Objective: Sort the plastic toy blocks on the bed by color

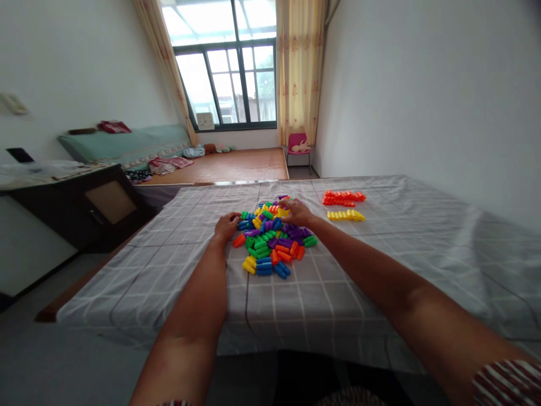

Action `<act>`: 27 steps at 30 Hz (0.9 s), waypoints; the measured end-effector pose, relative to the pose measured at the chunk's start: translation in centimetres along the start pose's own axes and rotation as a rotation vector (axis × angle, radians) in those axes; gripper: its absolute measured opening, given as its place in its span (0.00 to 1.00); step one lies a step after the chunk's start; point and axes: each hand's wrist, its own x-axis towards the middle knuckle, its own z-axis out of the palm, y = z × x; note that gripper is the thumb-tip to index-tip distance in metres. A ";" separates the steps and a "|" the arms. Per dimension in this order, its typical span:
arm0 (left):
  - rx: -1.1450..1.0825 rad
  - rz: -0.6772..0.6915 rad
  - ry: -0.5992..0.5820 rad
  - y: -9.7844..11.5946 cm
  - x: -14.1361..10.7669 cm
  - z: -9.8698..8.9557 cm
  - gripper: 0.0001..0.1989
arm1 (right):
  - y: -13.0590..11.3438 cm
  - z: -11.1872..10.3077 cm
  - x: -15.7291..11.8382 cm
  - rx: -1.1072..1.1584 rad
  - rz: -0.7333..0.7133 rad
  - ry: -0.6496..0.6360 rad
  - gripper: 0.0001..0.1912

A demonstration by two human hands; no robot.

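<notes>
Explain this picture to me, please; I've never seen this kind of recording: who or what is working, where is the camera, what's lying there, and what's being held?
There is no robot here, just a person's bare left hand and right hand. The single picture comes from a camera worn on the head, looking forward and down. On a gray checked cloth lies a pile of colorful plastic pieces; to its right are orange-red pieces and yellow pieces in rows. Both hands are at the pile, but whether the fingers grip anything is too small to tell.
</notes>
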 end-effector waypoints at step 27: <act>-0.003 0.026 -0.020 -0.5 0.4 -0.4 0.19 | 8.7 -5.0 -7.5 -0.158 0.032 -0.128 0.26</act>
